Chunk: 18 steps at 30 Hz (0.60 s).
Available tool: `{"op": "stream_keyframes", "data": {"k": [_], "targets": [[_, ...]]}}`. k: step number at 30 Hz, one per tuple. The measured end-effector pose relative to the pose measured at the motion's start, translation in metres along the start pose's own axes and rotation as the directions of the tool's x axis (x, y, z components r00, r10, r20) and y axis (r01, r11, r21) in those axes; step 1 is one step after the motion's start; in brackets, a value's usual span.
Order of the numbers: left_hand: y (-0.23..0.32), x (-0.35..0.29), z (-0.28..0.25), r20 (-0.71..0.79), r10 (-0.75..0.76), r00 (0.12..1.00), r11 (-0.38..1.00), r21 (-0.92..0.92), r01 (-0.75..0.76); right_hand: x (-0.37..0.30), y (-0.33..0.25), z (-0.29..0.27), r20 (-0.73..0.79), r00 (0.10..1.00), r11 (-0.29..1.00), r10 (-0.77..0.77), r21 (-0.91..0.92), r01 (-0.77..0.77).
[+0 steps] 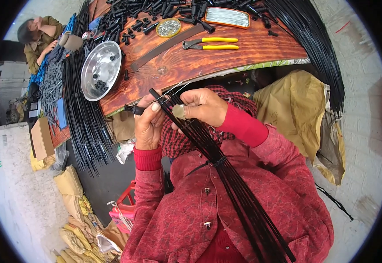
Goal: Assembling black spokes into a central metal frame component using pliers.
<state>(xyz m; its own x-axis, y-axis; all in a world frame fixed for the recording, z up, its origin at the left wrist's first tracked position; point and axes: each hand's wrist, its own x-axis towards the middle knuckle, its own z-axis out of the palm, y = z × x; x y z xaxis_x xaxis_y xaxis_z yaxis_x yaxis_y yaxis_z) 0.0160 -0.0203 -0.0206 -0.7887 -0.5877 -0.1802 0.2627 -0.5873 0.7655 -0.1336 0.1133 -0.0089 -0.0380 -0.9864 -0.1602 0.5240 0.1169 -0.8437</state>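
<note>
Where the left hand (148, 127) is gripping: I am seeing thumb and fingers clamping on the upper end of a bundle of black rods (204, 142).
Right hand (208, 106): fingers are curling in against the rods, just beside the left; from here I am failing to tell whether they are clamping. A tan patch (178, 111) is covering the thumb tip.
Bundle: slanting from the hands down across the red jacket (178, 210); a black tie (220, 161) is cinching it partway along.
Lap: a checked cloth (172, 142), red and black, is lying beneath the hands.
Tabletop (178, 65): brown wood, spreading beyond the hands. A metal bowl (107, 56) is holding small black parts (100, 86) near its left edge; yellow-handled pincers (219, 47) are lying farther right, beside a dark flat strip (167, 48).
Far side: black fittings (156, 9) are heaping up.
Table ends: long black rods are hanging over, left (83, 118) and right (318, 48).
Upper left: another person (46, 41) is sitting, one hand raised to the head.
</note>
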Motion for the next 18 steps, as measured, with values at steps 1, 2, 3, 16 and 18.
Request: {"op": "stream_keyframes", "data": {"k": [1,2,3,16,18], "targets": [[0.0,-0.001,0.0,-0.012,0.004,1.0,1.0,0.01,-0.004,-0.001,-0.003,0.003,-0.029,1.0,0.998,0.008,-0.062,-0.009],[0.0,-0.002,0.0,-0.025,0.008,1.0,1.0,0.02,-0.007,-0.001,-0.004,0.006,-0.059,0.998,0.992,0.013,-0.124,-0.02],[0.001,-0.002,0.002,-0.024,0.008,1.0,1.0,0.019,-0.007,-0.002,-0.002,0.007,-0.059,0.998,0.992,0.014,-0.124,-0.021],[0.012,-0.01,0.013,-0.006,0.05,0.999,0.986,0.162,-0.049,-0.004,0.004,0.013,-0.157,0.987,0.936,-0.045,-0.352,-0.014],[0.013,-0.01,0.016,-0.036,0.071,0.997,0.972,0.227,-0.061,-0.007,-0.003,0.016,-0.157,0.987,0.964,-0.021,-0.265,-0.021]]}}
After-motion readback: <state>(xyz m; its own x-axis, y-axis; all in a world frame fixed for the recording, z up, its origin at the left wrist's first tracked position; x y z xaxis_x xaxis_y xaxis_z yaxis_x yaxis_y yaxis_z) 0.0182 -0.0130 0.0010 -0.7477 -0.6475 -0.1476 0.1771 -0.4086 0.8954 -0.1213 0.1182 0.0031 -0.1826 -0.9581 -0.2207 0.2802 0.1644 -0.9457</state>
